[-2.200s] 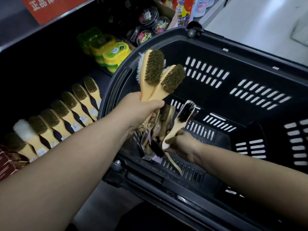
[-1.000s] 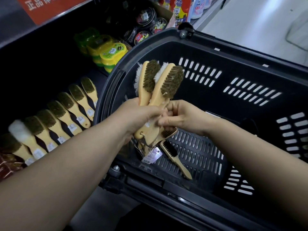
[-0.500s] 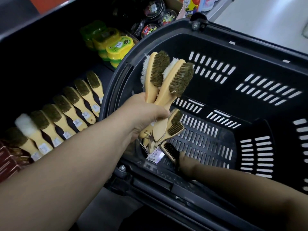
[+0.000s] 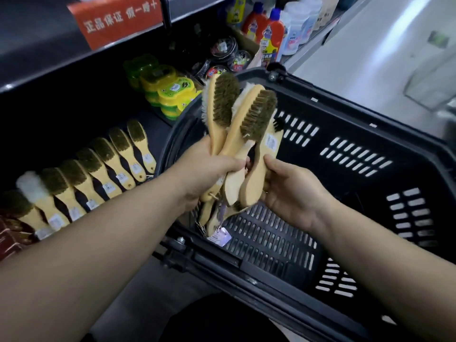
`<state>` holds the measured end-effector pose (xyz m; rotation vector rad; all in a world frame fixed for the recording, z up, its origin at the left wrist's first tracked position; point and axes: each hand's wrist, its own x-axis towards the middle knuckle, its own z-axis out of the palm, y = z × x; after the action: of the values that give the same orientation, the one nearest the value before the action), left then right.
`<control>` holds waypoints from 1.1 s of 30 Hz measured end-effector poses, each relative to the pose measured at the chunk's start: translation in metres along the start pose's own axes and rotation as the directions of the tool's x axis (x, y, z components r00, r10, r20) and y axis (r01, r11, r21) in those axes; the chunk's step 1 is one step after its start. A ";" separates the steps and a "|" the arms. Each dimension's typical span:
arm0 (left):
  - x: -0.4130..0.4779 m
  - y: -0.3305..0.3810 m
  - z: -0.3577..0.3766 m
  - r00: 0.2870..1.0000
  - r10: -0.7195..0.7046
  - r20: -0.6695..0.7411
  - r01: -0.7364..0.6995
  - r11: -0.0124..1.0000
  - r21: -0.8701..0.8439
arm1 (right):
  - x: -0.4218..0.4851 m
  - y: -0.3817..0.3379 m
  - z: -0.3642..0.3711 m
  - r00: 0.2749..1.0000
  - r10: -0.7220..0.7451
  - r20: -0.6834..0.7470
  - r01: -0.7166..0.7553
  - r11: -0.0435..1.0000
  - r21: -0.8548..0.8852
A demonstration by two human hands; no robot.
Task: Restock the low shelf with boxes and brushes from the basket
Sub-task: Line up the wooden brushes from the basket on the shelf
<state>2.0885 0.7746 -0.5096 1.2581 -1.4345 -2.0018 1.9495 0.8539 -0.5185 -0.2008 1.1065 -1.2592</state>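
Note:
My left hand (image 4: 207,169) grips a bunch of several wooden brushes (image 4: 227,104) by their handles, bristle heads up, above the near left corner of the black basket (image 4: 357,124). My right hand (image 4: 291,193) holds one more wooden brush (image 4: 261,169) with black bristles and presses it against the bunch. A price tag (image 4: 219,236) dangles under the bunch. The basket floor shows no other loose items. A row of matching brushes (image 4: 98,169) lies on the dark low shelf (image 4: 74,114) to the left.
Green and yellow polish tubs (image 4: 170,92) and round black tins (image 4: 227,55) stand further back on the shelf. Red and blue bottles (image 4: 271,33) are behind them. A red sign (image 4: 118,18) hangs on the shelf edge above. Red patterned boxes (image 4: 9,235) sit at far left.
My right hand came up from the basket floor with the black-bristled brush and brought it to the bunch. My left hand lifted the bunch higher.

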 end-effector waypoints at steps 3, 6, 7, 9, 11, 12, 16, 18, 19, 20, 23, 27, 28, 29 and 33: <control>-0.026 0.015 -0.015 0.998 0.053 -0.018 -0.054 0.996 -0.071 | -0.017 -0.002 0.030 0.996 -0.063 0.056 0.068 0.994 -0.080; -0.061 0.023 -0.043 0.995 0.064 -0.078 -0.072 0.992 -0.107 | -0.027 0.003 0.065 0.988 -0.089 0.126 0.107 0.984 -0.144; -0.075 0.022 -0.053 0.993 0.054 -0.105 -0.067 0.990 -0.122 | -0.029 0.008 0.077 0.987 -0.091 0.136 0.114 0.979 -0.172; -0.102 0.015 -0.075 0.986 0.026 -0.166 -0.049 0.989 -0.142 | -0.030 0.022 0.103 0.988 -0.084 0.133 0.113 0.967 -0.229; -0.125 0.004 -0.097 0.972 -0.008 -0.233 -0.023 0.991 -0.130 | -0.030 0.039 0.130 0.990 -0.050 0.135 0.084 0.963 -0.256; -0.134 -0.002 -0.110 0.963 -0.032 -0.268 0.003 0.994 -0.109 | -0.029 0.048 0.142 0.989 -0.028 0.142 0.068 0.956 -0.286; -0.153 -0.026 -0.159 0.918 -0.175 -0.355 0.146 0.984 -0.107 | -0.017 0.083 0.179 0.980 0.081 0.184 0.009 0.896 -0.444; -0.156 -0.037 -0.176 0.893 -0.239 -0.380 0.197 0.969 -0.146 | -0.007 0.100 0.188 0.972 0.160 0.171 -0.055 0.866 -0.497; -0.157 -0.042 -0.183 0.882 -0.261 -0.392 0.212 0.963 -0.166 | -0.001 0.108 0.191 0.970 0.190 0.149 -0.087 0.851 -0.518; -0.158 -0.046 -0.188 0.873 -0.282 -0.397 0.222 0.956 -0.190 | 0.005 0.115 0.193 0.971 0.202 0.126 -0.104 0.836 -0.539; -0.157 -0.054 -0.199 0.863 -0.324 -0.387 0.232 0.936 -0.266 | 0.029 0.136 0.192 0.987 0.156 0.035 -0.102 0.786 -0.610; -0.147 -0.065 -0.208 0.856 -0.316 -0.409 0.191 0.928 -0.319 | 0.067 0.149 0.185 0.996 -0.047 -0.073 -0.027 0.632 -0.775; -0.142 -0.068 -0.209 0.857 -0.314 -0.408 0.179 0.925 -0.336 | 0.076 0.149 0.182 0.991 -0.102 -0.088 -0.009 0.602 -0.798; -0.136 -0.070 -0.209 0.862 -0.311 -0.401 0.165 0.919 -0.358 | 0.083 0.148 0.180 0.983 -0.148 -0.112 -0.004 0.584 -0.812; -0.103 -0.079 -0.214 0.854 -0.309 -0.419 0.112 0.895 -0.431 | 0.110 0.139 0.168 0.948 -0.214 -0.233 -0.022 0.689 -0.724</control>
<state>2.3349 0.7618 -0.5514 1.6251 -0.6381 -1.8011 2.1556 0.7412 -0.5870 -0.6920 1.8620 -0.8910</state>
